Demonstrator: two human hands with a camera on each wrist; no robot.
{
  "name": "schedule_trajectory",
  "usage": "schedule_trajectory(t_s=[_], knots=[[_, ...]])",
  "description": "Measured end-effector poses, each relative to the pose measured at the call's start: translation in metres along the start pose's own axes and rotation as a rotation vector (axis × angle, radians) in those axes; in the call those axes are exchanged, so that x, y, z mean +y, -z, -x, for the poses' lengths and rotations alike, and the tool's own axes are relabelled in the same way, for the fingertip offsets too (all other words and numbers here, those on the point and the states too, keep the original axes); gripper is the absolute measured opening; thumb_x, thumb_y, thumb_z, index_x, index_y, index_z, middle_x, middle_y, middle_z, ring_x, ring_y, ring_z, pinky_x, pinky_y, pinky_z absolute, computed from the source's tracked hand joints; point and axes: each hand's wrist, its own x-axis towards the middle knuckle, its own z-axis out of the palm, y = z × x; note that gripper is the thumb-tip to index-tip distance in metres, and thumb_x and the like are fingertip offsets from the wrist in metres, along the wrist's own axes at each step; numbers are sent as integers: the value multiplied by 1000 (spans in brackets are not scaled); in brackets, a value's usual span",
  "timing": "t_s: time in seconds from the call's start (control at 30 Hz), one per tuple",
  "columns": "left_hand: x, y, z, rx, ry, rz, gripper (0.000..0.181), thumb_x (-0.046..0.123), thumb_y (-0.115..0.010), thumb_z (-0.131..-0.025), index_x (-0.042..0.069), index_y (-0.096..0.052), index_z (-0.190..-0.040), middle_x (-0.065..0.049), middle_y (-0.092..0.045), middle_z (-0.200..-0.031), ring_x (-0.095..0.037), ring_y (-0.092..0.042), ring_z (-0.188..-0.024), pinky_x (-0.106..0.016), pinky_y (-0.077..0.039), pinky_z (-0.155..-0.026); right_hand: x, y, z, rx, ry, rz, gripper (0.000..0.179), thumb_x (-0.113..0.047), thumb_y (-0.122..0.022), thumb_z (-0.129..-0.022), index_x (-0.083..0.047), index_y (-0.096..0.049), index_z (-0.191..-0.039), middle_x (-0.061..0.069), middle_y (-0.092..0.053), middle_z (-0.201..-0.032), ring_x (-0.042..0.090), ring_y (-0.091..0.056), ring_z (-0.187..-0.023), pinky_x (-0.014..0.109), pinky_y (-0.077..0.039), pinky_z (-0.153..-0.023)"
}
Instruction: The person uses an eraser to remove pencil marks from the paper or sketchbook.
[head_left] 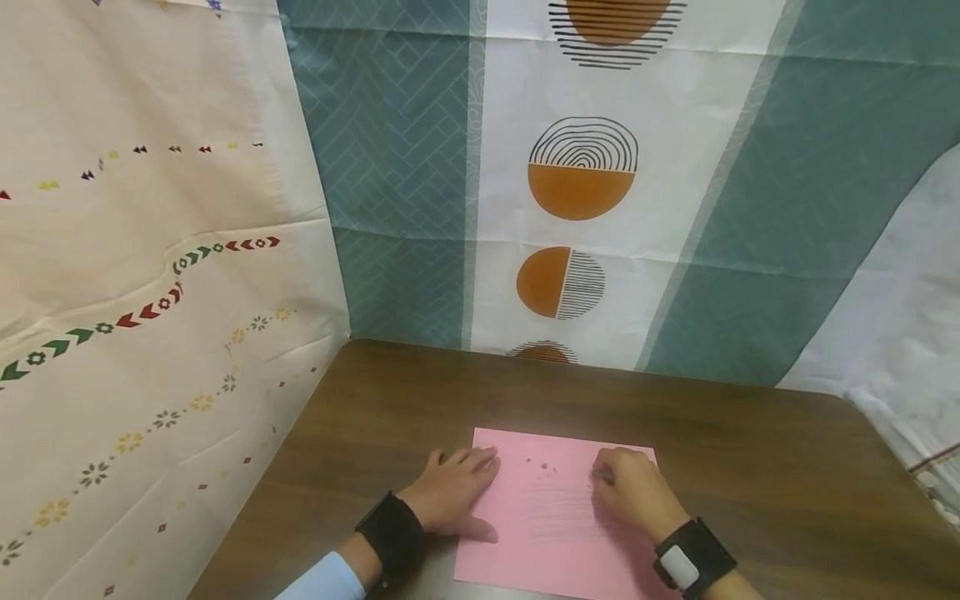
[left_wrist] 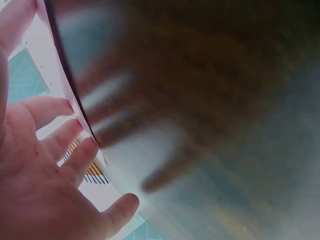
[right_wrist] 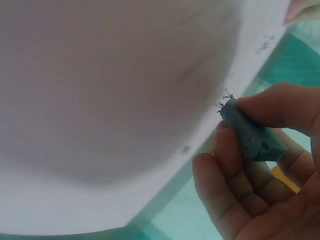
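Note:
A pink sheet of paper (head_left: 555,558) lies on the brown table, with faint pencil-like lines across its middle. My left hand (head_left: 453,492) rests at the sheet's left edge, fingers spread and fingertips on the paper. Over the right part of the sheet, my right hand (head_left: 637,492) pinches a worn grey-green eraser (right_wrist: 252,137) between thumb and fingers. Dark shreds cling to the eraser's tip in the right wrist view. Small dark crumbs (head_left: 543,467) lie on the upper part of the paper. From the head, the fingers hide most of the eraser.
The wooden table (head_left: 405,383) reaches back to a hanging teal and white curtain (head_left: 397,167) with orange circles. An embroidered cream cloth (head_left: 150,333) hangs along the left side. White fabric (head_left: 900,333) borders the table's right side. Both wrists wear black bands (head_left: 390,537).

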Motion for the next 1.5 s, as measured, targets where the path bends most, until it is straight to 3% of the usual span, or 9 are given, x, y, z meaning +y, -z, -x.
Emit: schedule_trajectory(t_s=[0.5,0.77,1.0,1.23,1.37,1.5], knots=[[-4,-4,2,-8,11,10,96,72,-57,-71,14,-35,-144,-2,-26,-151,-25,-23,-133,-67,-23,-96,-42,0,-28,-8,164,-159,18,-1,-70,-70,-16,-68,-79,-7,-63,-79,4,-57,-75,30,-53,-66],[-6,-5,3,27,-8,-6,95,74,-56,-71,15,-36,-143,-1,-29,-149,-24,-25,-132,-66,-27,-93,-60,-16,-40,-84,217,-220,16,-3,-72,-72,-14,-71,-84,-5,-64,-81,6,-58,-77,30,-53,-67],[-6,-8,3,48,-33,-17,97,75,-55,-70,14,-36,-143,-3,-29,-149,-24,-25,-132,-67,-29,-91,-73,-43,-47,-139,339,-108,15,-2,-71,-72,-10,-72,-85,-3,-63,-77,10,-56,-74,32,-52,-70],[-5,-5,2,45,-44,-20,97,74,-54,-71,13,-35,-143,-4,-28,-150,-24,-25,-132,-68,-30,-91,-78,-54,-44,-95,372,21,16,0,-67,-69,-14,-60,-67,-8,-44,-62,6,-40,-54,23,-43,-50],[-4,-3,2,48,-40,-44,96,75,-54,-71,14,-36,-143,-3,-29,-149,-23,-26,-131,-67,-31,-91,-71,-52,-41,-86,352,84,18,-1,-68,-72,-15,-58,-68,-8,-43,-62,6,-38,-53,23,-42,-49],[-4,0,4,31,-21,-39,96,74,-55,-71,14,-36,-143,-3,-29,-149,-23,-25,-132,-66,-29,-92,-56,-44,-35,-66,266,96,23,-4,-69,-74,-18,-54,-65,-8,-41,-60,7,-38,-53,25,-40,-49]])
